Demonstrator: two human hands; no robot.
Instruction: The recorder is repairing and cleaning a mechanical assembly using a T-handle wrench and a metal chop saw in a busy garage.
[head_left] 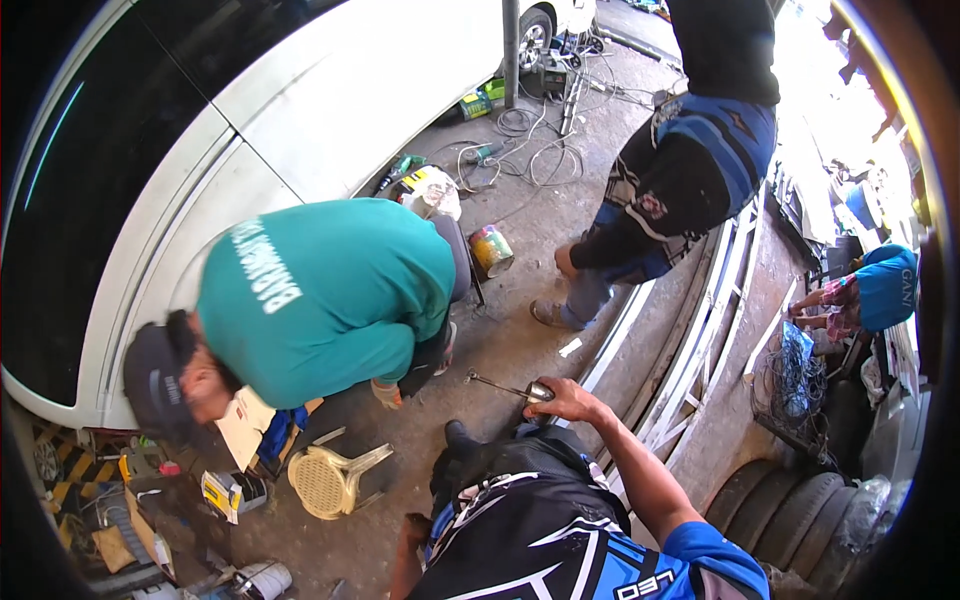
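Observation:
My right hand (557,401) is closed on a silvery metal tool (537,390) with a long thin rod and a small fitting at its tip, held above the concrete floor beside my legs. My left hand (414,530) shows only in part at the left of my body, low in the view; its fingers are too hidden to read. Just left of the tool, a co-worker (320,280) in a teal shirt and dark cap crouches by a white vehicle (330,90), one gloved hand low. A small beige plastic stool (320,480) lies on the floor below that person.
Another person (680,180) stands ahead on the right, beside long white metal frames (690,350). Cables (530,140) and a paint can (490,250) lie on the floor. Stacked tires (790,520) and clutter line the right side; boxes and tools (140,520) crowd the lower left.

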